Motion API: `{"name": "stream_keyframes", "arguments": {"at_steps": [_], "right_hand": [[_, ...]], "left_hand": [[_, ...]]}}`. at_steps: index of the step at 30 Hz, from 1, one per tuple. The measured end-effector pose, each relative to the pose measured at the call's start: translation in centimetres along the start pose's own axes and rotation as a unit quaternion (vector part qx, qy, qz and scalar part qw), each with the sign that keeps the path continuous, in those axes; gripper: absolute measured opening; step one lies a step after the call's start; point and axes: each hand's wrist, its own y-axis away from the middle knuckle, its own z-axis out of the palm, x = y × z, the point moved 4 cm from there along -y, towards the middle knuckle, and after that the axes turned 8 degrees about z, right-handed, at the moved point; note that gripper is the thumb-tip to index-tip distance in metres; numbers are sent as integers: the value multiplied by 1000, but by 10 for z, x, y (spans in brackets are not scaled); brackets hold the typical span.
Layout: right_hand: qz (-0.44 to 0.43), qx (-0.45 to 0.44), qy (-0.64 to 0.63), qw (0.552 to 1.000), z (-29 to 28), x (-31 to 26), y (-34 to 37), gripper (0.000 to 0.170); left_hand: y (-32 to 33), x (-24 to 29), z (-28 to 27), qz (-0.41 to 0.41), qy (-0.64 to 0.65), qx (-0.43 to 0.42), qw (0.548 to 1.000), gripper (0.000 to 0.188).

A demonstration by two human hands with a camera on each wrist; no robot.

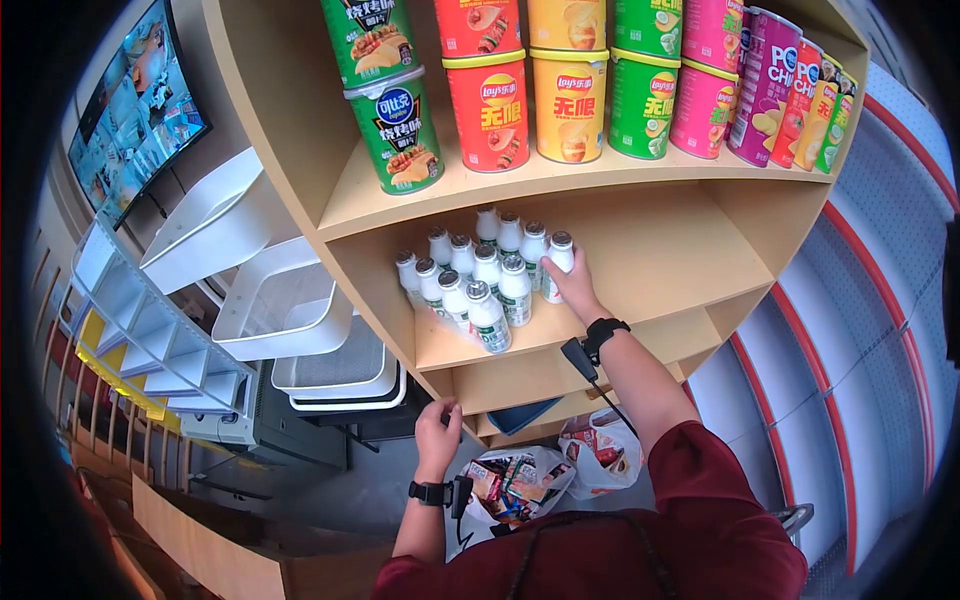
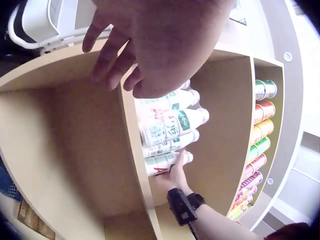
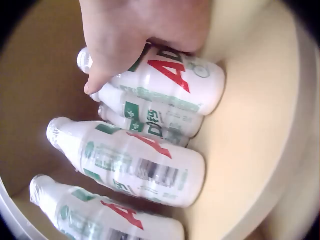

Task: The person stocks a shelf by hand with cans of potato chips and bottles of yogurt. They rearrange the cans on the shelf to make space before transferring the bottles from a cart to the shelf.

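Observation:
White milk-drink bottles (image 1: 487, 322) with foil caps and green-and-red labels stand in rows on the middle shelf. My right hand (image 1: 573, 285) grips the bottle (image 1: 556, 258) at the right end of the group, which stands upright on the shelf. In the right wrist view, the thumb and fingers of that hand (image 3: 135, 25) wrap round the upper part of this bottle (image 3: 185, 82), whose base is at the shelf board. My left hand (image 1: 437, 440) hangs below the shelf's front edge, holding nothing, its fingers loosely bent in the left wrist view.
Chip canisters (image 1: 487, 110) fill the upper shelf (image 1: 590, 180). White mesh baskets (image 1: 285, 310) and a clear rack (image 1: 160, 330) stand at left. Plastic bags of packaged goods (image 1: 515, 485) sit on the floor below. Grey shelving with red edges (image 1: 820, 380) runs along the right.

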Motion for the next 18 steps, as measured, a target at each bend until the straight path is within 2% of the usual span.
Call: {"name": "stream_keyframes", "arguments": {"at_steps": [1, 2, 3, 7, 8, 10, 11, 13, 14, 16, 18], "right_hand": [[56, -34, 1, 998, -1, 12, 3, 53], [111, -69, 2, 991, 0, 18, 7, 55], [110, -70, 3, 991, -1, 19, 7, 55], [112, -59, -15, 992, 4, 22, 9, 53], [108, -48, -29, 993, 5, 25, 8, 52], [113, -54, -21, 992, 11, 27, 7, 52], [118, -59, -14, 991, 15, 24, 6, 52], [124, -66, -14, 990, 20, 22, 5, 53], [123, -66, -11, 990, 22, 23, 4, 54], [111, -72, -20, 991, 24, 23, 4, 54], [113, -76, -10, 991, 22, 24, 4, 55]], "left_hand": [[-9, 6, 1, -1, 1, -1, 1000, 16], [-19, 14, 0, 36, 3, 23, 999, 17], [-27, 19, -1, 72, 5, 48, 996, 18], [-59, 35, 6, 97, 10, 48, 994, 41], [-65, 36, 11, 96, 11, 49, 994, 41], [-75, 35, 24, 109, -7, 43, 993, 66], [-81, 37, 29, 111, -6, 42, 993, 66], [-89, 41, 36, 124, 0, 58, 991, 90], [-92, 40, 42, 127, 0, 56, 990, 90], [-96, 32, 53, 101, -5, 59, 993, 107], [-98, 26, 60, 95, -27, 54, 994, 110]]}}
